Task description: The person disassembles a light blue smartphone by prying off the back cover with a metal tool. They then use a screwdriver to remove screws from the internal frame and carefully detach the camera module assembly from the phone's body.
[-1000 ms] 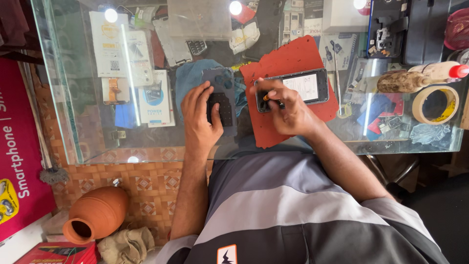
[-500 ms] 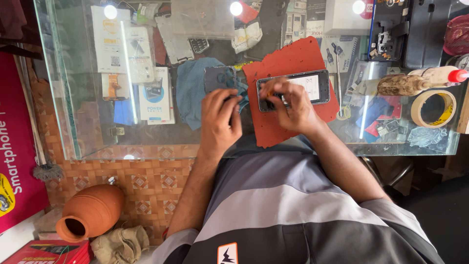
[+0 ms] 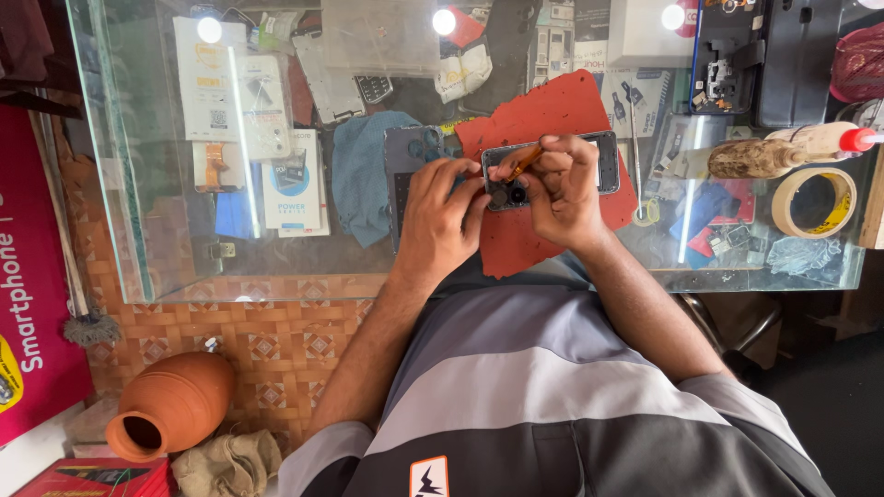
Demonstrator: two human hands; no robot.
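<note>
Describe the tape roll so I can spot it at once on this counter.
Start at the glass counter and go to its right end, past the red mat. The tape roll lies flat just below a wood-handled tool with a red tip. It is the only open cream ring there.

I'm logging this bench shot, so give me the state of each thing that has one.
Phone: lying flat on the red mat, camera end under the fingers.
Orange tool: pinched in the right hand, tip on the phone.
Left hand: steadying the phone's end.
Tape roll: lying flat.
Clay pot: tipped sideways.
</note>
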